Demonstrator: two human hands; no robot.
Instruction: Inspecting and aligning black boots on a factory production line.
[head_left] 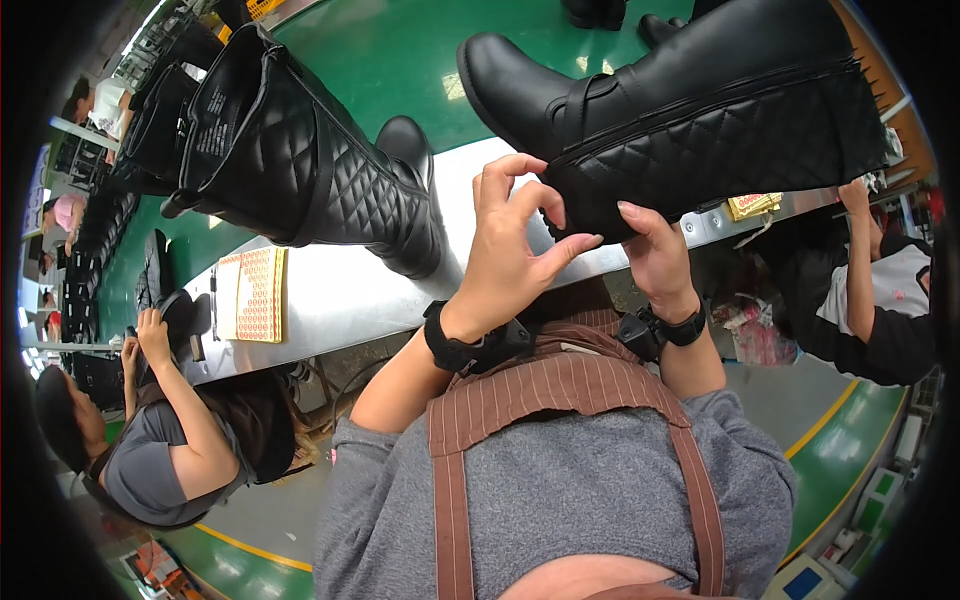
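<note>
A tall black boot (700, 120) with a quilted shaft, an ankle strap and a long side zip lies sideways in front of me, toe to the left. My right hand (662, 262) grips its heel end from below, the thumb lying against the boot and the other fingers hidden. At the boot's heel and the lower end of the zip, my left hand (510, 245) has its fingers bent, with thumb and forefinger apart and nothing visible between them. A matching quilted boot (350, 180) stands on the metal-topped bench at the left, its shaft opening toward me.
Sheets of round stickers (252, 295) and a pen (213, 290) lie on the metal ledge (330, 310). More stickers (752, 205) rest at the right. Beyond runs a green belt (350, 50). Co-workers sit left (180, 440) and right (860, 290), their hands on other work.
</note>
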